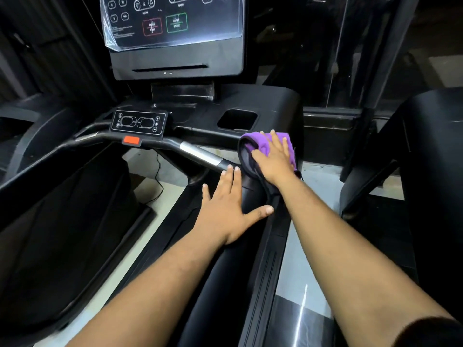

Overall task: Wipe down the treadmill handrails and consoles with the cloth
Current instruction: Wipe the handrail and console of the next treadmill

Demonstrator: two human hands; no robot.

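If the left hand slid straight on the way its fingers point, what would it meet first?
The left hand lies flat on the black side handrail, fingers pointing up-right. Straight on, it would probably first meet the dark edge of the purple cloth under the right hand, though depth is hard to judge.

single head cam, looks fwd & down, close over the treadmill's right handrail [225,284] & console [175,33].

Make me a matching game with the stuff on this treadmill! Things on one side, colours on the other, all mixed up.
Things:
1. cloth
2. tab below the small panel
3. start button outline
4. band on the front bar

Colours:
A. silver
B. purple
C. green
D. orange-red

Pairs: 1-B, 2-D, 3-C, 4-A
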